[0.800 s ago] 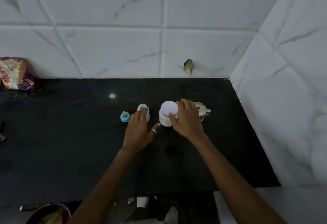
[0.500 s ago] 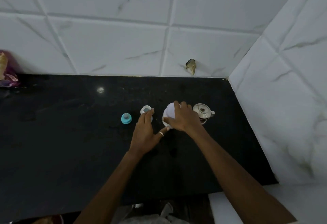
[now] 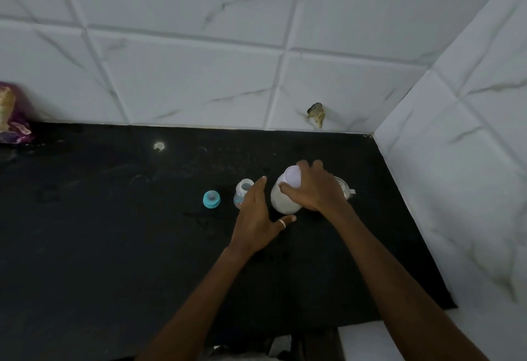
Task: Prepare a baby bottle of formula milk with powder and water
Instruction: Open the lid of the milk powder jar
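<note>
Right hand on the powder jar's lid, left hand open beside it.

The right hand (image 3: 315,189) curls its fingers over the pale lid (image 3: 293,176) of the powder jar (image 3: 282,201), full of white powder; since a moment ago the jar leans left. The left hand (image 3: 258,218) lies flat, fingers spread, holding nothing, between the jar and the open baby bottle (image 3: 243,192). The teal nipple cap (image 3: 211,199) stands left on the black counter (image 3: 114,218); a steel pot (image 3: 343,188) is partly hidden.

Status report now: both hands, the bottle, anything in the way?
Right hand grips powder jar lid. Left hand open beside jar. Baby bottle open, teat cap off. Path clear.
</note>
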